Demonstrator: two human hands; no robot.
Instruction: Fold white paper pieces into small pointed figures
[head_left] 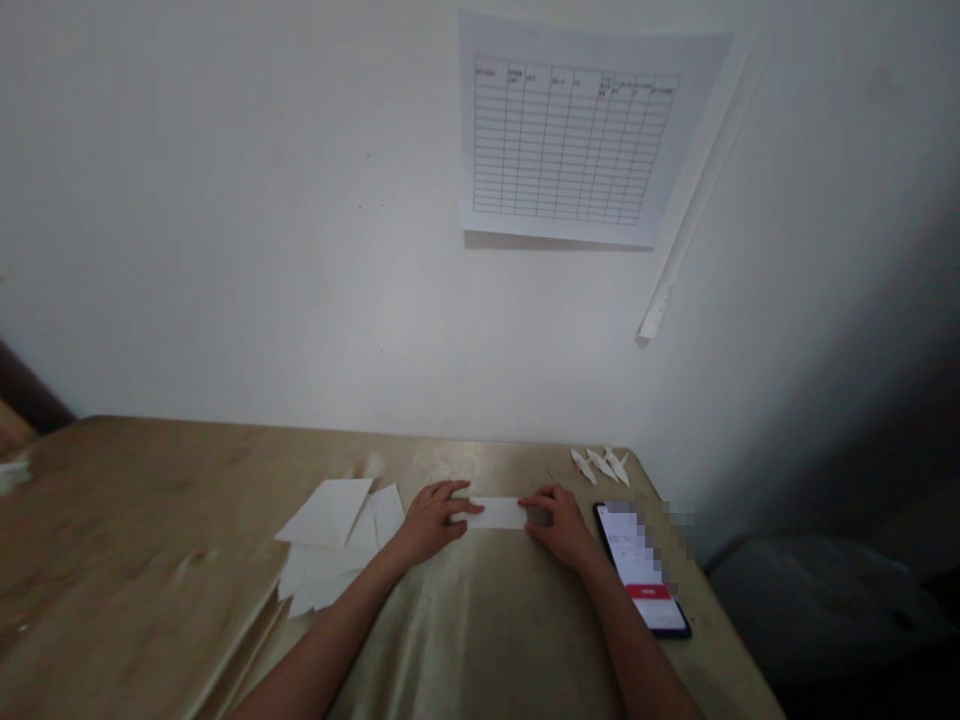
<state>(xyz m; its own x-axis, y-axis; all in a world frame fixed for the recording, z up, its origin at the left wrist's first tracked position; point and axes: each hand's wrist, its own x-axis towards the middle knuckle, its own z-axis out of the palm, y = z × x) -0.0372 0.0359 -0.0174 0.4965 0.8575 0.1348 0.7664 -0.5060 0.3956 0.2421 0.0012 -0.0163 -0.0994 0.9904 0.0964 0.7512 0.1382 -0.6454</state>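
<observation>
A narrow white strip of folded paper (499, 513) lies on the table in front of me. My left hand (435, 517) holds its left end, the index finger on top and the thumb near the lower edge, the other fingers spread. At the right end, my right hand (556, 522) holds the strip between bent index finger and thumb. Left of my left hand is a loose pile of white paper sheets (326, 510). Small folded white paper pieces (601, 465), pointed like little birds, sit at the back right corner.
A phone (637, 570) with its screen lit lies beside my right forearm, near the right edge of the brown covered table (150, 520). A white wall rises behind, bearing a printed table sheet (570, 140). Something dark (825, 590) stands beyond the right edge.
</observation>
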